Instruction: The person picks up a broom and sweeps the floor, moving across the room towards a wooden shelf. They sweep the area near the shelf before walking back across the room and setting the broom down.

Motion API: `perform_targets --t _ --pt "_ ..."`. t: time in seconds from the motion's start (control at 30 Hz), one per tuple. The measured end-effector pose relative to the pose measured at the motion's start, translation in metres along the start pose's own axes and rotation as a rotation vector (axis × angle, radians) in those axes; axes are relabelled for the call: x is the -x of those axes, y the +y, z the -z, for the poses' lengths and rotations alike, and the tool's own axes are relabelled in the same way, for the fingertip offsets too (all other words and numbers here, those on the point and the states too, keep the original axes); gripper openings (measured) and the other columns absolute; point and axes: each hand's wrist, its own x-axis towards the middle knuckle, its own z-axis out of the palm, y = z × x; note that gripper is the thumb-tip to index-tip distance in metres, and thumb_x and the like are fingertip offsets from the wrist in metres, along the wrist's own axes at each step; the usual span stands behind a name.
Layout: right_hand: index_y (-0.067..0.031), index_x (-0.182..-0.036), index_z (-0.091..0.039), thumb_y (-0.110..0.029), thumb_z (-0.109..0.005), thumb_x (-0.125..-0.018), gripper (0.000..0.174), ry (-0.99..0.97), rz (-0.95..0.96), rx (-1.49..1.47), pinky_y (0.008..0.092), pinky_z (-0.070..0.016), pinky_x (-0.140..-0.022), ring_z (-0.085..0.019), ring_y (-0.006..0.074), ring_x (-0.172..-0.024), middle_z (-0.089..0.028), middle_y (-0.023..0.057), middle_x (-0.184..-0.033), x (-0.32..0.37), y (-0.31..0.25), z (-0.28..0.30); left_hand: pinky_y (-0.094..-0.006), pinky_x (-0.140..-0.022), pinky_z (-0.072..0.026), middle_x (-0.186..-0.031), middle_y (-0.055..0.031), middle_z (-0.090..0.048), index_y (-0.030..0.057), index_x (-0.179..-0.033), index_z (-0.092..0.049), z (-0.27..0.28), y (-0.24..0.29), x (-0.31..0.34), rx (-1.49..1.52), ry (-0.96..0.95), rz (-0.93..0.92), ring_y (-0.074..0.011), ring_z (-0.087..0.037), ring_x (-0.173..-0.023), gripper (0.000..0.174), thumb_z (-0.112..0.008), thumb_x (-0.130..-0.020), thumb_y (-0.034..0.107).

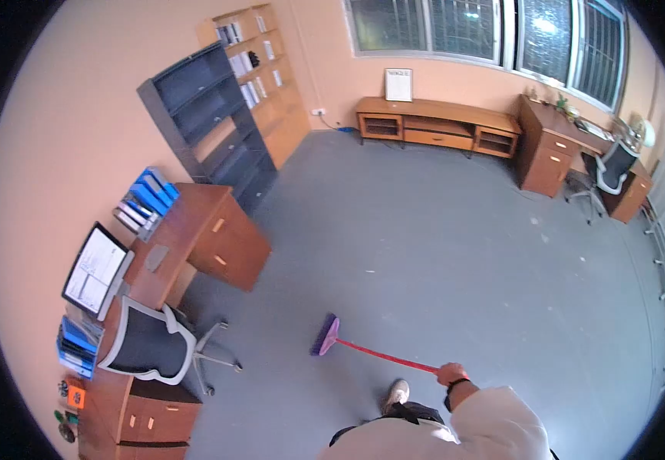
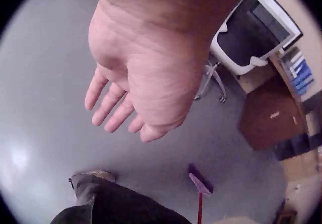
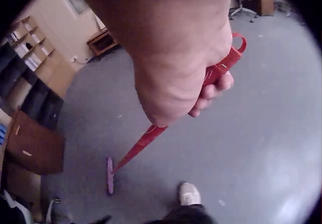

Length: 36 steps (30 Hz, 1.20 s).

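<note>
A broom with a red handle and a purple head slants down to the grey floor. My right hand grips the handle near its upper end; in the right wrist view the fingers of that hand curl round the red shaft, and a red hanging loop sticks out past them. The purple bristles rest on the floor left of my shoe. My left hand hangs with loosely bent fingers and holds nothing; the head view does not show it.
To the left stand a desk with a monitor and blue binders, and an office chair. Shelves line the far left wall. A low cabinet sits under the windows, with another desk and chair at far right.
</note>
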Motion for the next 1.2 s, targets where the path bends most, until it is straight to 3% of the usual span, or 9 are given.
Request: perform_targets --t 0.17,0.23,0.3,0.37,0.43,0.63,0.9,0.97,1.2 --pt "-0.0108 -0.104 -0.059 -0.044 -0.037 -0.084 0.045 -0.078 -0.446 -0.197 0.0388 -0.0443 -0.083 -0.056 0.0271 -0.097 -0.059 0.0114 -0.103 0.161 0.077 -0.083 -0.0407 -0.065 -0.0494 -0.089 -0.013 -0.06 0.0062 -0.109 -0.049 0.028 -0.015 -0.042 -0.195 -0.132 -0.091 -0.0249 -0.06 -0.075 0.04 -0.056 -0.08 0.033" --pt "-0.0095 -0.103 -0.059 -0.049 -0.037 -0.082 0.05 -0.131 -0.622 -0.282 0.0381 -0.0428 -0.085 -0.055 0.0283 -0.099 -0.059 0.013 -0.104 0.227 0.093 -0.115 -0.0414 -0.072 -0.0478 -0.098 -0.0134 -0.058 0.0077 -0.11 -0.049 0.047 -0.035 -0.108 0.273 -0.33 0.169 -0.0283 -0.057 -0.087 0.037 -0.053 -0.082 0.032" --pt "-0.0079 -0.101 -0.06 -0.051 -0.038 -0.08 0.053 -0.094 -0.717 -0.321 0.0386 -0.0426 -0.085 -0.055 0.0296 -0.099 -0.059 0.0148 -0.102 0.279 0.112 -0.161 -0.0366 -0.065 -0.0504 -0.088 -0.013 -0.062 0.0038 -0.098 -0.055 0.053 -0.003 -0.146 0.107 -0.29 0.236 -0.0235 -0.061 -0.076 0.027 -0.052 -0.082 0.026" --pt "-0.0065 -0.098 -0.061 -0.052 -0.039 -0.08 0.054 -0.093 -0.86 -0.386 0.0391 -0.0428 -0.084 -0.055 0.0303 -0.098 -0.059 0.0164 -0.1 0.323 0.111 -0.177 -0.0323 -0.043 -0.0446 -0.069 -0.0078 -0.058 0.0066 -0.079 -0.057 0.062 -0.016 -0.198 0.587 -0.454 0.338 -0.0192 -0.057 -0.058 0.012 -0.051 -0.08 0.017" --pt "-0.0046 -0.097 -0.062 -0.053 -0.04 -0.079 0.056 -0.067 -0.926 -0.402 0.0393 -0.0429 -0.084 -0.055 0.0317 -0.097 -0.059 0.0184 -0.099 0.35 0.112 -0.197 -0.0315 -0.039 -0.0413 -0.063 -0.0048 -0.053 0.0088 -0.071 -0.053 0.031 0.07 -0.157 0.199 -0.075 0.148 -0.0175 -0.053 -0.052 0.011 -0.052 -0.079 0.017" --pt "0.0005 -0.083 -0.064 -0.055 -0.048 -0.075 0.059 0.143 -1.04 -0.482 0.041 -0.0455 -0.077 -0.057 0.0354 -0.089 -0.06 0.0225 -0.088 0.392 0.095 -0.207 -0.032 -0.056 -0.0467 -0.079 -0.0081 -0.061 0.0073 -0.091 -0.055 0.004 0.107 -0.131 0.135 -0.194 -0.022 -0.0184 -0.058 -0.066 0.018 -0.054 -0.08 0.022" --pt "0.0016 -0.087 -0.062 -0.057 -0.047 -0.075 0.062 0.157 -0.936 -0.66 0.0405 -0.044 -0.081 -0.055 0.0366 -0.093 -0.058 0.0235 -0.094 0.308 0.109 -0.171 -0.0393 -0.068 -0.0484 -0.087 -0.0133 -0.061 0.0076 -0.099 -0.054 0.009 -0.003 -0.086 0.175 -0.346 0.236 -0.027 -0.059 -0.081 0.025 -0.055 -0.08 0.025" --pt "-0.0002 -0.087 -0.062 -0.053 -0.044 -0.077 0.057 0.196 -0.831 -0.667 0.041 -0.0445 -0.079 -0.056 0.0357 -0.091 -0.059 0.0227 -0.094 0.241 0.119 -0.177 -0.0406 -0.071 -0.0487 -0.09 -0.0145 -0.061 0.0069 -0.104 -0.052 0.022 -0.069 -0.105 -0.289 -0.336 -0.141 -0.0293 -0.059 -0.085 0.028 -0.053 -0.082 0.023" --pt "-0.0103 -0.097 -0.062 -0.028 -0.042 -0.082 0.03 0.151 -0.408 -0.536 0.0393 -0.0479 -0.076 -0.059 0.0267 -0.092 -0.061 0.0104 -0.099 0.037 0.1 -0.038 -0.0388 -0.071 -0.0499 -0.093 -0.016 -0.06 0.004 -0.109 -0.049 0.03 -0.009 -0.074 0.369 -0.44 0.34 -0.0297 -0.059 -0.085 0.031 -0.051 -0.083 0.021"
